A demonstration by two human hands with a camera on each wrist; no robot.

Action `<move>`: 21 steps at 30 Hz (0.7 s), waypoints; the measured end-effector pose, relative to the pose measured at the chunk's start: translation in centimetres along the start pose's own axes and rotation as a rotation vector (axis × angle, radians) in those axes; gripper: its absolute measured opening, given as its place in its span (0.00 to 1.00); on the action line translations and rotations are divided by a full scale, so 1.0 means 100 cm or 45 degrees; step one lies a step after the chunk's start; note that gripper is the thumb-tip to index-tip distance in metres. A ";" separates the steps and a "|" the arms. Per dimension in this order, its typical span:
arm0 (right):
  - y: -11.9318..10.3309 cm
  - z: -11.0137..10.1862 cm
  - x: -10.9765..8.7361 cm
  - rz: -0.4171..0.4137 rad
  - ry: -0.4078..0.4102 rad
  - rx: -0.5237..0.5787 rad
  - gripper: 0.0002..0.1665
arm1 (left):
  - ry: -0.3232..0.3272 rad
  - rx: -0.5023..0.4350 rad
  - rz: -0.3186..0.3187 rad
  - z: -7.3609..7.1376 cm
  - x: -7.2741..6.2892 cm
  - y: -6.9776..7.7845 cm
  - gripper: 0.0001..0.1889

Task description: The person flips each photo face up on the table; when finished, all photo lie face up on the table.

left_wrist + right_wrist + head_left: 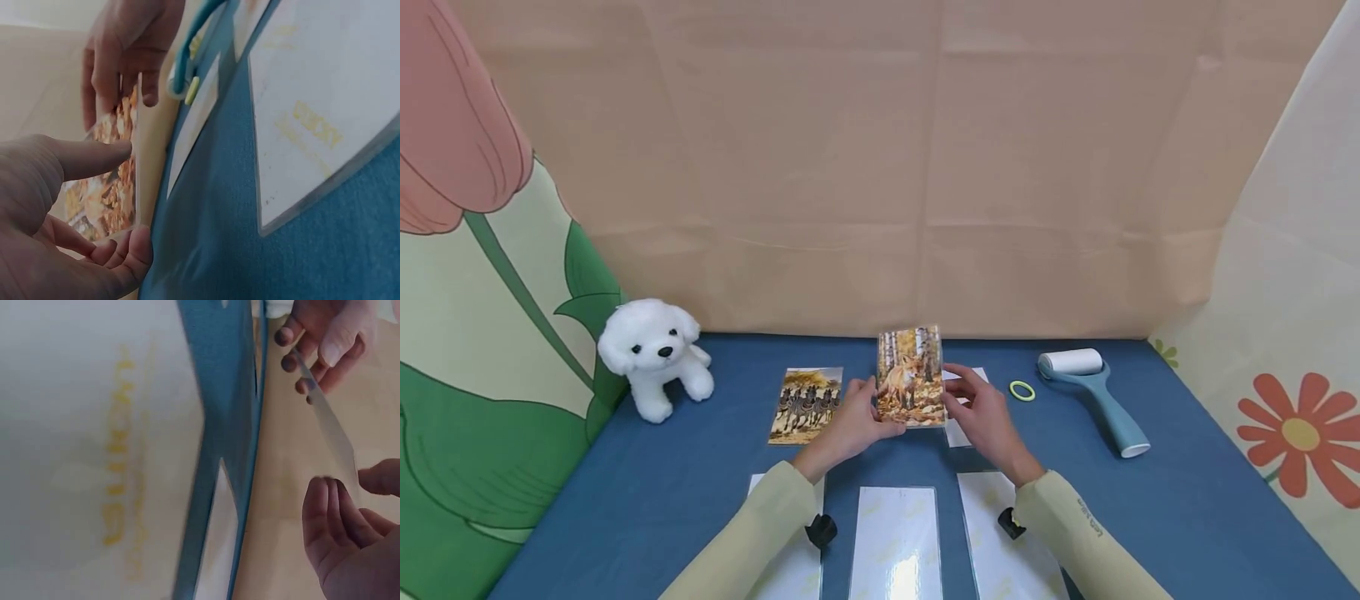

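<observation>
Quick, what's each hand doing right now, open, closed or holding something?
Left hand: holding the fox card by its left side.
Right hand: holding the same card by its right edge.

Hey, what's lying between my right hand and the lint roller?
In the head view, a yellow-green ring lies on the blue cloth between your right hand and the lint roller.
</observation>
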State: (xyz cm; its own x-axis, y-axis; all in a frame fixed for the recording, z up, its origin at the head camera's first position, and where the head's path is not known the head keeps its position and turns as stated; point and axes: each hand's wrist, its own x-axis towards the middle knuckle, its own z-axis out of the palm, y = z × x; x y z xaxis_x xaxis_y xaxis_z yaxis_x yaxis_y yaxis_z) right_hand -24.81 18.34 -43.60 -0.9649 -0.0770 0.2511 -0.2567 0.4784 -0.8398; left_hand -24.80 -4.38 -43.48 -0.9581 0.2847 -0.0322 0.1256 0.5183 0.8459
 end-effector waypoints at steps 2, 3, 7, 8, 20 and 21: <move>0.001 0.001 -0.001 -0.025 -0.003 -0.067 0.29 | 0.005 0.019 0.009 -0.001 -0.001 -0.001 0.53; 0.002 0.001 -0.002 -0.037 -0.007 -0.093 0.30 | 0.008 0.028 0.020 -0.001 -0.002 -0.002 0.53; 0.004 0.001 -0.003 -0.071 -0.046 -0.162 0.36 | 0.032 0.077 0.055 -0.003 -0.003 -0.005 0.53; 0.004 0.001 -0.003 -0.074 -0.062 -0.176 0.38 | 0.041 0.091 0.065 -0.003 -0.003 -0.006 0.53; 0.006 0.008 -0.001 -0.072 -0.216 -0.334 0.53 | 0.128 0.169 0.108 -0.006 -0.004 -0.013 0.50; 0.006 0.009 -0.001 -0.083 -0.218 -0.359 0.53 | 0.129 0.176 0.114 -0.006 -0.005 -0.013 0.50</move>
State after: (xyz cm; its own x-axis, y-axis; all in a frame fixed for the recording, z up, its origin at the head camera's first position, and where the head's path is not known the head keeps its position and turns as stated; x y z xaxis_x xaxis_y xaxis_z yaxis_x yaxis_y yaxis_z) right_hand -24.93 17.84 -44.56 -0.9483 -0.2501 0.1951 -0.3159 0.6888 -0.6525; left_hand -24.63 -5.73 -44.23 -0.9616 0.2558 0.0995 0.2390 0.6022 0.7617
